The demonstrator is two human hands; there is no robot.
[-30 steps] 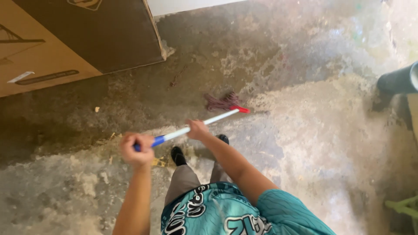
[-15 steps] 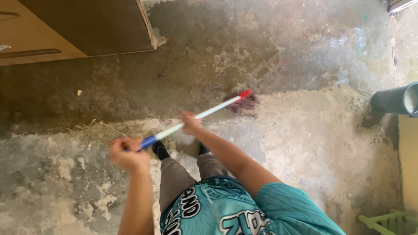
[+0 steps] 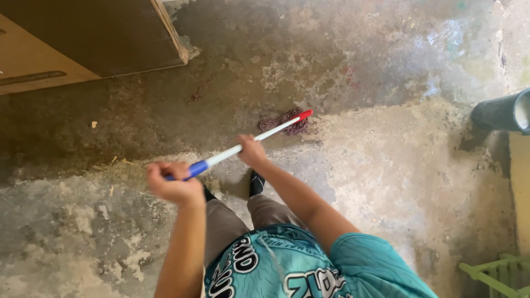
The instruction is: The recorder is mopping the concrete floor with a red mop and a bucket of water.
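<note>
Teal shirt (image 3: 309, 270): nearest, at 6 o'clock, above grey trousers and dark shoes.
Left hand (image 3: 174, 182): fist wrapped round the blue grip of the mop handle (image 3: 243, 146).
Right hand (image 3: 253, 152): curled round the white shaft further down.
Mop head (image 3: 284, 121): maroon strands at 12 o'clock, on the wet concrete floor (image 3: 386, 165).
Risk: the wet, patchy floor could slip underfoot; a wide sweep might knock the dark pipe (image 3: 499, 113) at 3 o'clock.
Far: brown cabinet (image 3: 83, 38) at 10 o'clock.
</note>
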